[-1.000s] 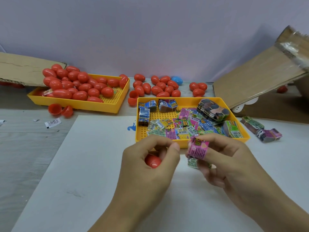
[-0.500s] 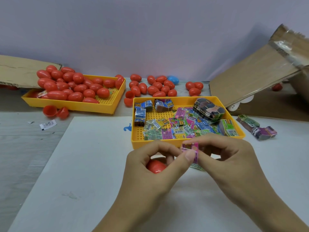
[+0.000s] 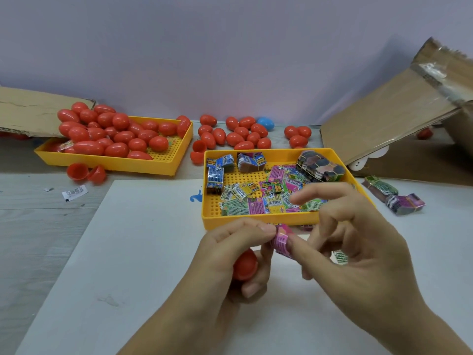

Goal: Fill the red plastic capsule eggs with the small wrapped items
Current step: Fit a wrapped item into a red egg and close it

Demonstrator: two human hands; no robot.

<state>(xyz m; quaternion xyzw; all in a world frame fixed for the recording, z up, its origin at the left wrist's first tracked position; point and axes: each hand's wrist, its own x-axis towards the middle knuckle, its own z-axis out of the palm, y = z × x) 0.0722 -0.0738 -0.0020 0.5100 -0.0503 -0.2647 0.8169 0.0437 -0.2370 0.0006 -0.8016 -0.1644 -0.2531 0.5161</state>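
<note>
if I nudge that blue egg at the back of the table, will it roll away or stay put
The blue egg looks smooth and rounded, lying on its side on the flat table, so it would probably roll, likely in a wobbly curve. It looks like thin plastic, so probably light. The red eggs beside it might stop it.

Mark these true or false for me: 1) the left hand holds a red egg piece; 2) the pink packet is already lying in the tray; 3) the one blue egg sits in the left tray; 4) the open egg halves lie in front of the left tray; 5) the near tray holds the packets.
1. True: the left hand grips a red egg piece.
2. False: the pink packet is pinched between both hands, the right hand included.
3. False: the blue egg lies on the table behind the near tray.
4. True: the open halves lie before the left tray.
5. True.
</note>
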